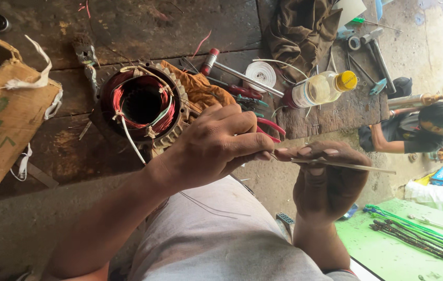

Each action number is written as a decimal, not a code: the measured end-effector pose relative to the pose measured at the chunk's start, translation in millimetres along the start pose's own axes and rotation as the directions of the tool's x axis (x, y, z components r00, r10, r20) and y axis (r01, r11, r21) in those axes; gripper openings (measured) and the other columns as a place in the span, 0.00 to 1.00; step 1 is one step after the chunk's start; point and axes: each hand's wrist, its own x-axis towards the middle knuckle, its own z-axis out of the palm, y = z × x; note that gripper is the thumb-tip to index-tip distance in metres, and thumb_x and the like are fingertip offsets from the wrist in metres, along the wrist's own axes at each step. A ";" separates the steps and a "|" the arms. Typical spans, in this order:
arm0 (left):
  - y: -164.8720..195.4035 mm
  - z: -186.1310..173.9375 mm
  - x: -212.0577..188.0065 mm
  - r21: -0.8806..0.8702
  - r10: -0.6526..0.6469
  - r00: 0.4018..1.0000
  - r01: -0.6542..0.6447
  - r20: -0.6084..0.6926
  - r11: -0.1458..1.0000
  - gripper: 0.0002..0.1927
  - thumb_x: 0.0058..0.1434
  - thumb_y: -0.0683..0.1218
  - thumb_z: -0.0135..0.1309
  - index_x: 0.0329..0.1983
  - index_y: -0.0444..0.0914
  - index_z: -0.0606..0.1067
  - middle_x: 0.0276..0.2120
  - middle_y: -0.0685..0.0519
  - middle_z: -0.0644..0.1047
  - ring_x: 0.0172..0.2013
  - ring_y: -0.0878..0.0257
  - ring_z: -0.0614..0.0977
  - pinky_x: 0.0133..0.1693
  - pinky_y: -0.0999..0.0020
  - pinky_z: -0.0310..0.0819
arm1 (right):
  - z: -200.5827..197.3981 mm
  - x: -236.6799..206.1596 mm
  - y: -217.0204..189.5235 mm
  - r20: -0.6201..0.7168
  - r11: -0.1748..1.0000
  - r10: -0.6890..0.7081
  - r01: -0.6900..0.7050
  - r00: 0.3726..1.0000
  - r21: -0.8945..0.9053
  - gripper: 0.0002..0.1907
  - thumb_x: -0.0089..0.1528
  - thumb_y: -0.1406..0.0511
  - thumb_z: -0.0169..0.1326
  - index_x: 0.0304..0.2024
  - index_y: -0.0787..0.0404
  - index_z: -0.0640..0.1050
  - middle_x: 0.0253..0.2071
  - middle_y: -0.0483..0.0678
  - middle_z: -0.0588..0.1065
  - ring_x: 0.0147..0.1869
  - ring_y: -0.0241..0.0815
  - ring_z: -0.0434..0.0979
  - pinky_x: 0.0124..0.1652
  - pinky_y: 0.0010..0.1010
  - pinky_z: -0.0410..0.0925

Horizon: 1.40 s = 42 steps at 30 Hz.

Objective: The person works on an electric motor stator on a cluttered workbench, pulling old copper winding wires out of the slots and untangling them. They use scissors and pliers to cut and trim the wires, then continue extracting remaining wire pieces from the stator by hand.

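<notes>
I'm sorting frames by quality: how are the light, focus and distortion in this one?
Head view: soft daylight, brighter toward the right floor; the left hand and right hand holding the thin strip are sharp; small glare on the clear bottle; wide-angle bending tilts the workbench edges.

Left hand [216, 145] and right hand [325, 179] fingertip to fingertip, both pinched closed, forearms bare.
</notes>
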 end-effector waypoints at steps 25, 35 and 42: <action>2.0 0.3 -2.5 0.010 -0.024 0.999 0.024 -0.032 1.000 0.10 0.69 0.53 0.58 0.42 0.42 0.78 0.32 0.57 0.73 0.37 0.60 0.76 0.40 0.59 0.69 | -3.3 -0.6 6.2 0.129 0.988 0.002 0.018 0.992 -0.154 0.08 0.75 0.72 0.51 0.55 0.61 0.67 0.47 0.56 0.76 0.53 0.50 0.82 0.57 0.44 0.78; 3.0 1.9 -3.4 -0.032 -0.061 0.996 0.060 -0.062 0.998 0.10 0.69 0.52 0.57 0.40 0.42 0.79 0.32 0.57 0.74 0.35 0.60 0.76 0.40 0.60 0.70 | -6.0 -3.2 13.0 0.118 0.993 -0.028 0.042 0.993 -0.114 0.09 0.73 0.73 0.52 0.53 0.61 0.67 0.47 0.56 0.76 0.52 0.49 0.83 0.56 0.43 0.78; -3.1 15.5 -7.1 -0.198 -0.053 0.996 0.039 -0.067 0.979 0.26 0.70 0.58 0.55 0.58 0.37 0.62 0.43 0.50 0.74 0.42 0.55 0.80 0.48 0.57 0.72 | 8.8 4.9 21.6 0.258 0.935 -0.033 0.121 0.966 -0.334 0.09 0.69 0.71 0.59 0.49 0.63 0.72 0.50 0.55 0.77 0.58 0.45 0.80 0.62 0.38 0.73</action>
